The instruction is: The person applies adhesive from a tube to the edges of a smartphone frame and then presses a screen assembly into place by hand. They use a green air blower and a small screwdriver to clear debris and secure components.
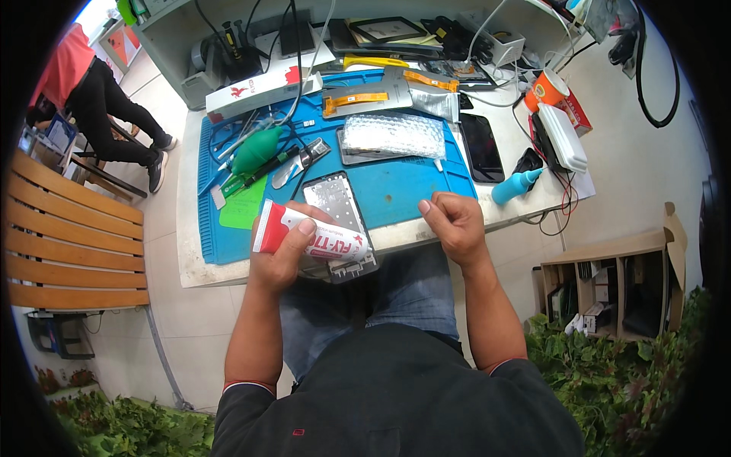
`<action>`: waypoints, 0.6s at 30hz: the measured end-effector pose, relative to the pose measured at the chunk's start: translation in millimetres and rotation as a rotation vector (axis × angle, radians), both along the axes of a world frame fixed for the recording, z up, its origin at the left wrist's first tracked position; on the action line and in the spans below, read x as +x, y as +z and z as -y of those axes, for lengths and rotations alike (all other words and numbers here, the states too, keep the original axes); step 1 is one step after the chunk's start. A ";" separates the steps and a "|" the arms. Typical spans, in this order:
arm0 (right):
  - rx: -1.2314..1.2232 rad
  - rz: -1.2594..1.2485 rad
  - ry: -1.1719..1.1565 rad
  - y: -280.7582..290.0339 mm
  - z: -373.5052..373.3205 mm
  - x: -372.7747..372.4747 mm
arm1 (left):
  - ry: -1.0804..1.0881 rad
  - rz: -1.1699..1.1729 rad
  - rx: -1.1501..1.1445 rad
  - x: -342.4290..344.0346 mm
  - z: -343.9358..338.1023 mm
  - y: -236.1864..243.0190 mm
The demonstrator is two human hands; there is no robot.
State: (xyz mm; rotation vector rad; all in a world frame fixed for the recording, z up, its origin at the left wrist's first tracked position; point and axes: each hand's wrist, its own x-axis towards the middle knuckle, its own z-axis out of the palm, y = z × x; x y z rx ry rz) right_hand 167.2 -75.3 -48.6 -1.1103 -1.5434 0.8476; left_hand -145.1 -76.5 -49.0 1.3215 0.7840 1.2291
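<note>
In my left hand (276,263) is a red and white squeeze tube (339,242), thumb across its side and its narrow end toward the right. Below the tube lies an opened phone frame (327,195), grey inside with a black rim, reaching past the front edge of the blue mat (400,194). The tube and my fingers cover part of the frame, so I cannot tell whether my left hand also touches it. My right hand (455,227) is raised off the table's front edge, fingers curled in and thumb against them. What it holds, if anything, is hidden.
A green air blower (256,151) lies among tools at left. Behind the frame are a bubble-wrapped item (392,137) and orange flex cables (354,103). A black phone (481,148) and a blue bottle (516,185) are at right. Another person (95,91) stands far left.
</note>
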 end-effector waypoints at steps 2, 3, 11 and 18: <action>-0.002 0.000 -0.001 0.1 0.1 0.0 | -0.011 0.005 -0.013 -0.2 0.7 1.6; -0.006 0.001 -0.002 -0.1 0.2 0.2 | -0.017 0.015 -0.019 0.1 1.0 2.4; -0.018 0.006 -0.005 -0.1 0.8 0.3 | -0.051 0.048 -0.042 1.4 1.2 3.7; -0.012 -0.004 -0.005 -0.4 0.5 -0.3 | -0.068 0.049 -0.062 1.2 1.5 5.1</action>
